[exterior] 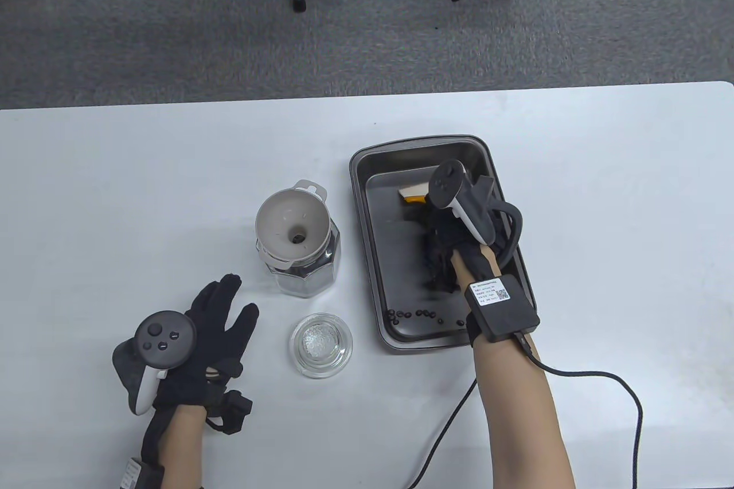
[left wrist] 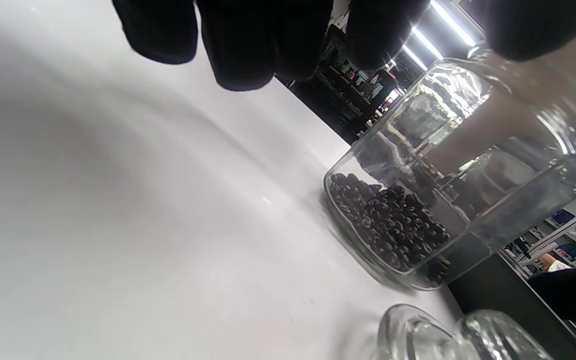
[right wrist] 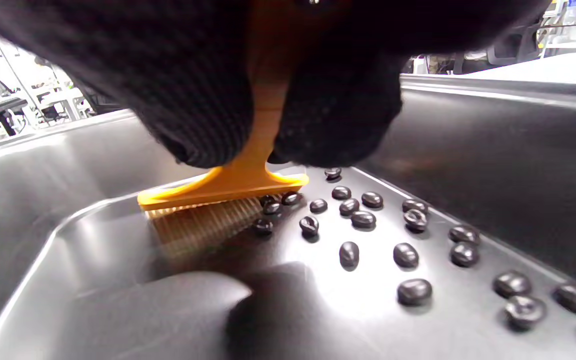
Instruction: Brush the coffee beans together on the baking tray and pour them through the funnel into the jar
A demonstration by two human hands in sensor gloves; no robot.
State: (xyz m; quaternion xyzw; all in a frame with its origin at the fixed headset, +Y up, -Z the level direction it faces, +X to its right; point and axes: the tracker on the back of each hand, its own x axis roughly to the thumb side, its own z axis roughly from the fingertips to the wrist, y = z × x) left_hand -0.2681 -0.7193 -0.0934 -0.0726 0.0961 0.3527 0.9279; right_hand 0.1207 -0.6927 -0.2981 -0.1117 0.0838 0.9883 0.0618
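Gripping the orange brush (right wrist: pixel 228 187) with the right hand (exterior: pixel 459 237), bristles touching scattered coffee beans (right wrist: pixel 363 219) inside the baking tray (exterior: pixel 367 225). Resting the left hand (exterior: pixel 195 340) flat, fingers apart, near the bean-holding jar (exterior: pixel 309 271) carrying the funnel (exterior: pixel 292 222), beside a glass lid (exterior: pixel 320 345).

Black knit gloves on left hand (exterior: pixel 215 334) and right hand (exterior: pixel 453 248), grey-white trackers, bare forearms, black cabled wrist box
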